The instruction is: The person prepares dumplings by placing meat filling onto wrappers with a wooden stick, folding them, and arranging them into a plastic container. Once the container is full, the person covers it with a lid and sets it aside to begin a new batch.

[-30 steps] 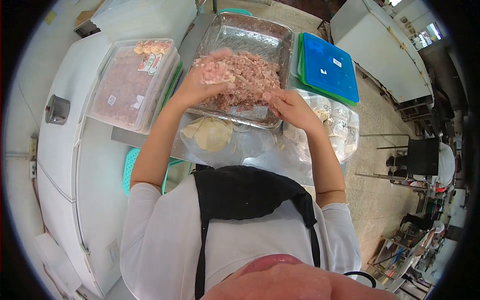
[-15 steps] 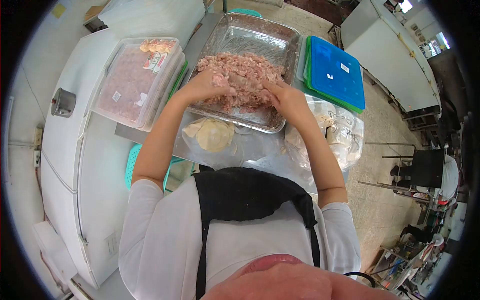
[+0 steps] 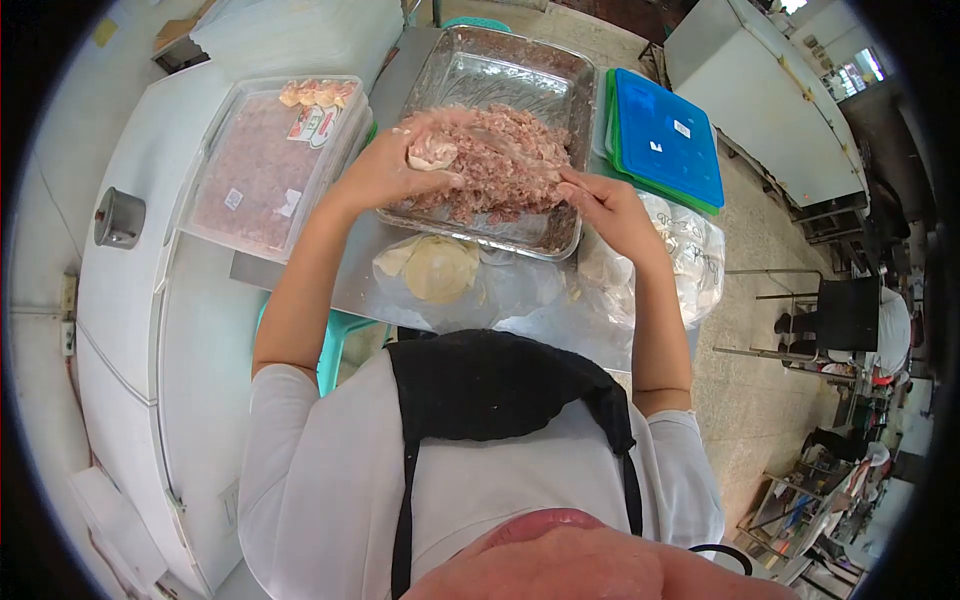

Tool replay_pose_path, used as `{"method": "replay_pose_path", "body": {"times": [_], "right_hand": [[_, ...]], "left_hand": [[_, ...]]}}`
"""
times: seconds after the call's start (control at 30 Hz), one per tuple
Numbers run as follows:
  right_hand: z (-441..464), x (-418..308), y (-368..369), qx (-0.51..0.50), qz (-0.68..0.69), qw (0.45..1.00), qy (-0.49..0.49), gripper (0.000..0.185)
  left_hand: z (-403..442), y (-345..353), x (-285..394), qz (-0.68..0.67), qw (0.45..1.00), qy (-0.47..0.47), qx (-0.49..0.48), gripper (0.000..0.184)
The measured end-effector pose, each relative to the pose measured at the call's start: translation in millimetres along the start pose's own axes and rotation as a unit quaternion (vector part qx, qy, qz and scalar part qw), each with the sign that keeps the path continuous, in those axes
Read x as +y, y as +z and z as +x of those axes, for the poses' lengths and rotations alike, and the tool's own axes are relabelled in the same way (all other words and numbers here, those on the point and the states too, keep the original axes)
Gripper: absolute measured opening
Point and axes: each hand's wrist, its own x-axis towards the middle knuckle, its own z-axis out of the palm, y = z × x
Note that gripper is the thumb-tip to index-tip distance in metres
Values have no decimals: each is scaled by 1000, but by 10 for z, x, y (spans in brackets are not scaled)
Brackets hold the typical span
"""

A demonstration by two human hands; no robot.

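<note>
A metal tray (image 3: 590, 90) holds a mound of ground meat (image 3: 515, 150). Over the tray's near left part, my left hand (image 3: 385, 172) is curled round a pale piece of dough (image 3: 432, 152). My right hand (image 3: 618, 215) is at the tray's right edge, its fingers pinched on a thin utensil whose far part reaches over the meat and is hard to make out. Round pale dough wrappers (image 3: 440, 268) lie on plastic just in front of the tray.
Left of the tray are stacked clear containers (image 3: 250, 170) of pink meat. Blue and green lids (image 3: 665, 140) lie to the right, above a plastic bag (image 3: 690, 250) of pale items. A metal cup (image 3: 120, 218) stands on the white surface at far left. Turquoise stool (image 3: 335, 345) below the table.
Both hands dipped to the meat, then drew apart. My left hand has risen slightly with the pale dough showing in it; my right hand has shifted right with the utensil.
</note>
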Motion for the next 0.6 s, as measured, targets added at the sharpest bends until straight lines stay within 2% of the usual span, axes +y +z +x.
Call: {"method": "replay_pose_path", "body": {"times": [0.07, 0.1, 0.13, 0.17, 0.2, 0.23, 0.27, 0.33, 0.37, 0.4, 0.47, 0.5, 0.53, 0.6], "right_hand": [[40, -80, 304, -20, -9, 999, -28, 34], [48, -107, 402, -42, -17, 997, -57, 33], [52, -167, 379, -40, -18, 998, -54, 33], [100, -255, 308, -81, -20, 997, -3, 32], [154, -294, 245, -122, -21, 991, 47, 30], [183, -242, 149, -89, -90, 992, -27, 29], [158, -364, 151, -87, -91, 992, -28, 29], [105, -667, 121, 0, -269, 962, -42, 30], [111, -550, 255, 46, -208, 966, -146, 30], [143, -491, 317, 46, -209, 966, -145, 30], [252, -487, 391, 10, -218, 963, -159, 30], [282, -550, 300, -13, -234, 966, -111, 29], [299, -670, 258, -14, -235, 965, -116, 29], [247, -853, 264, 30, -198, 977, -76, 30]], "left_hand": [[44, 15, -150, 83, 994, 9, -72, 60], [78, 32, -278, 82, 994, 12, -74, 60], [109, 55, -433, 67, 991, 75, -87, 59], [123, 49, -467, 53, 984, 138, -98, 59], [104, 31, -493, 52, 984, 140, -98, 59], [69, 4, -451, 78, 991, 76, -82, 55], [38, -29, -409, 104, 992, 11, -64, 52], [12, -91, -327, 77, 996, 24, -22, 52], [0, -131, -292, 49, 998, 34, 16, 52], [26, -215, -244, 48, 998, 34, 15, 52], [100, -392, -165, 29, 987, -53, -148, 59], [64, -428, -167, 30, 988, -52, -144, 59], [3, -472, -166, 20, 993, -37, -106, 56], [-50, -563, -234, 14, 997, -21, -67, 52]]}}
